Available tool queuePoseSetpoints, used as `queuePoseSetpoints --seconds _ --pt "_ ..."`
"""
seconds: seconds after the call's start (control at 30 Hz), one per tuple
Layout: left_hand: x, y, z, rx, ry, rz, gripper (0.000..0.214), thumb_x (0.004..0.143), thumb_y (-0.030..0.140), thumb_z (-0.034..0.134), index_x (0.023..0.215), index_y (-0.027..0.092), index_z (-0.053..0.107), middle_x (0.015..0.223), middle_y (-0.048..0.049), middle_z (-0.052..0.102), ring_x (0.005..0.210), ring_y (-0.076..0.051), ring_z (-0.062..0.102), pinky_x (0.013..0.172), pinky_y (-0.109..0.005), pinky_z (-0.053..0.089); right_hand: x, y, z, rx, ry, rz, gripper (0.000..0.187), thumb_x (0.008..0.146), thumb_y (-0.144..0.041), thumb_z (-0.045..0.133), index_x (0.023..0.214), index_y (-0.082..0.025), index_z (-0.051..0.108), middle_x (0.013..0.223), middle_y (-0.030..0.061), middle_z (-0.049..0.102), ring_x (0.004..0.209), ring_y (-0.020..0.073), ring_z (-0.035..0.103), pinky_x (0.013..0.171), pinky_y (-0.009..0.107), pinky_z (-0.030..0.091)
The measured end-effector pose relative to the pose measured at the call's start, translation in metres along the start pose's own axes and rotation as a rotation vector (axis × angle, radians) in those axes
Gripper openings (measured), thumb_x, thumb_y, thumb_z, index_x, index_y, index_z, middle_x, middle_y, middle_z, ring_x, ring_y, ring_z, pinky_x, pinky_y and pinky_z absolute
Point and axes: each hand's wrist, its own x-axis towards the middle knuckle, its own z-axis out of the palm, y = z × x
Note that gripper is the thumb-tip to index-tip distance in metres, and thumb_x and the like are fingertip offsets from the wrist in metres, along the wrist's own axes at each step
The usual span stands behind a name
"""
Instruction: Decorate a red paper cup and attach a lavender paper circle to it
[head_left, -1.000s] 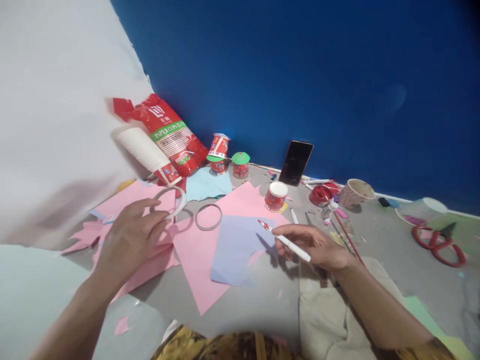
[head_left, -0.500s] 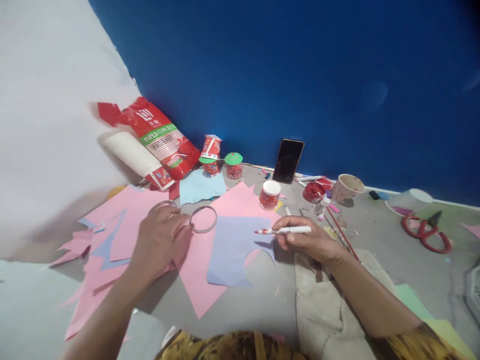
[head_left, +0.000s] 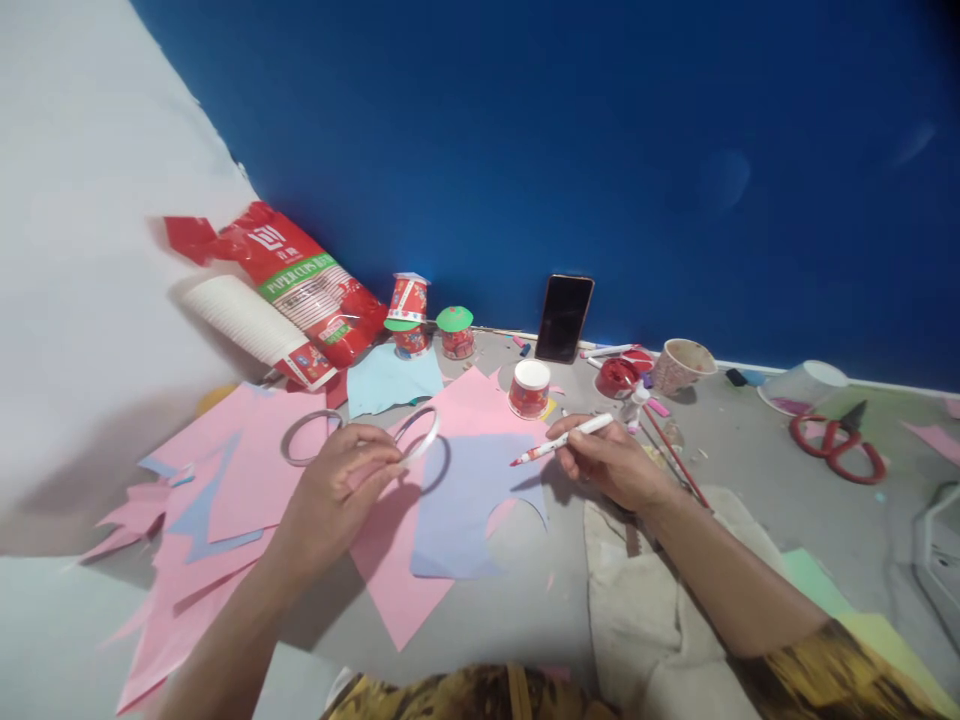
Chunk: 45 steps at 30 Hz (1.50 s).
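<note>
Between its fingertips my left hand pinches a thin white ring, tilted above the paper. A second, greyish ring lies on pink sheets just left of that hand. My right hand is closed round a white marker, its red tip pointing left over the blue paper. That blue sheet has a curved piece cut from its lower right and rests on a pink sheet. Behind it stands an upside-down red paper cup with a white base.
Pink scraps pile up at left, below a paper cup bag and stacked cups. A phone leans on the blue wall. Red-handled scissors and a beige cloth lie at right. Decorated cups stand behind.
My left hand has moved right and raised the white ring, now tilted above the blue paper. The marker in my right hand has tipped more steeply. The view has shifted slightly.
</note>
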Motion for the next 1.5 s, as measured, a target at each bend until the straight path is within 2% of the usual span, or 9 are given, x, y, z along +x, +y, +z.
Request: queuePoseSetpoints --seconds 0.1,0.2,0.3,0.47,0.7,0.93,1.07,1.27,1.5 --pt "-0.003 0.026 0.018 0.053 0.087 0.23 0.021 0.108 0.025 0.058 0.099 0.027 0.077 0.111 -0.0078 0.072 0.108 -0.029 0.067 0.091 -0.045 0.058 0.005 0.001 0.002 0.044 0.11 -0.096 0.044 0.082 -0.06 0.09 0.085 -0.019 0.077 0.05 -0.006 0.054 0.047 0.0103 0.041 0.049 0.025 0.035" --pt "-0.007 0.045 0.047 0.079 0.022 0.427 0.026 0.105 0.008 0.055 0.095 0.021 0.074 0.108 -0.0085 0.072 0.103 -0.026 0.067 0.087 -0.04 0.057 0.01 0.001 -0.001 0.077 0.181 -0.146 0.042 0.082 -0.059 0.087 0.077 -0.021 0.07 0.045 -0.0096 0.042 0.045 0.009 0.034 0.049 0.024 0.034" --pt "-0.008 0.049 0.066 0.107 -0.028 0.446 0.03 0.105 0.003 0.05 0.095 0.018 0.074 0.108 -0.0103 0.071 0.103 -0.026 0.066 0.087 -0.04 0.056 0.013 0.002 -0.004 0.088 0.225 -0.156 0.038 0.079 -0.054 0.087 0.079 -0.022 0.068 0.046 -0.01 0.043 0.044 0.0088 0.033 0.048 0.024 0.033" --pt "-0.004 0.043 0.073 0.163 -0.048 0.451 0.029 0.103 0.003 0.055 0.09 0.019 0.075 0.104 -0.0093 0.07 0.096 -0.026 0.064 0.081 -0.038 0.053 0.013 0.004 -0.003 0.055 0.273 -0.153 0.04 0.078 -0.055 0.089 0.082 -0.02 0.069 0.048 -0.0092 0.048 0.045 0.008 0.037 0.048 0.022 0.031" --pt "-0.004 0.039 0.082 0.187 -0.07 0.431 0.029 0.103 0.006 0.053 0.096 0.021 0.077 0.107 -0.0102 0.07 0.095 -0.026 0.065 0.079 -0.038 0.052 0.01 0.007 0.001 -0.04 0.301 -0.154 0.047 0.079 -0.062 0.088 0.081 -0.019 0.07 0.05 -0.0076 0.051 0.046 0.0089 0.041 0.046 0.022 0.034" --pt "-0.008 0.04 0.09 0.05 -0.045 0.271 0.024 0.11 0.02 0.051 0.111 0.022 0.076 0.1 -0.0082 0.073 0.082 -0.022 0.068 0.071 -0.035 0.055 0.008 0.008 -0.001 -0.124 0.313 -0.14 0.048 0.082 -0.065 0.086 0.082 -0.019 0.072 0.05 -0.0056 0.055 0.047 0.0092 0.044 0.046 0.022 0.035" --pt "-0.012 0.047 0.074 -0.092 0.041 0.182 0.02 0.108 0.021 0.056 0.098 0.023 0.073 0.086 -0.0042 0.074 0.077 -0.02 0.071 0.071 -0.033 0.057 0.004 0.006 0.0 -0.215 0.331 -0.149 0.047 0.084 -0.066 0.084 0.082 -0.02 0.073 0.054 -0.0047 0.057 0.049 0.0102 0.045 0.048 0.024 0.038" --pt "-0.033 0.054 0.034 -0.202 0.118 -0.03 0.017 0.103 0.016 0.059 0.099 0.03 0.067 0.082 0.0019 0.075 0.07 -0.018 0.073 0.068 -0.03 0.061 -0.002 0.003 0.001 -0.395 0.357 -0.162 0.05 0.09 -0.07 0.078 0.081 -0.02 0.075 0.055 -0.0029 0.057 0.05 0.0116 0.047 0.049 0.025 0.039" --pt "-0.034 0.054 0.051 -0.247 0.013 0.017 0.017 0.104 0.015 0.059 0.108 0.028 0.068 0.097 -0.0019 0.078 0.086 -0.019 0.079 0.078 -0.03 0.065 -0.01 0.003 0.006 -0.515 0.327 -0.201 0.052 0.096 -0.071 0.073 0.081 -0.021 0.075 0.056 -0.0013 0.061 0.049 0.0129 0.053 0.05 0.026 0.042"
